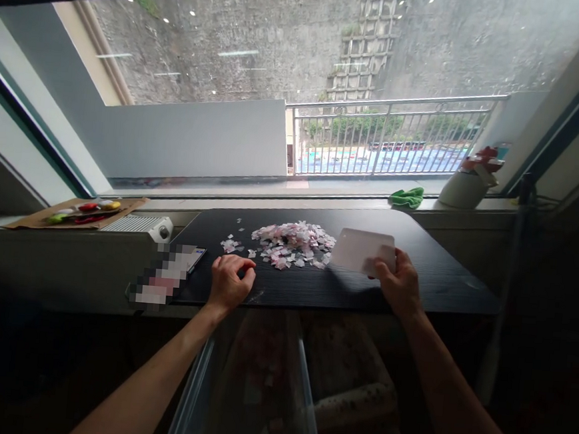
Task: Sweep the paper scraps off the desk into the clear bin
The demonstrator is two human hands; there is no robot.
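Window (242, 53) at the back, with a black tabletop (445, 283) in front of it. Below the near edge of the tabletop stands a clear plastic bin (308, 396), in shadow. On the tabletop, near its middle, lies a heap of small pale-pink and white paper pieces (297, 241). Right hand (399, 282): thumb and fingers closed on the white card (360, 249), which is tilted at the heap's right side. Left hand (231, 281): curled narrowly, near the heap's front left; whether it pinches anything cannot be told. Loose scraps (230, 244) lie left of the heap.
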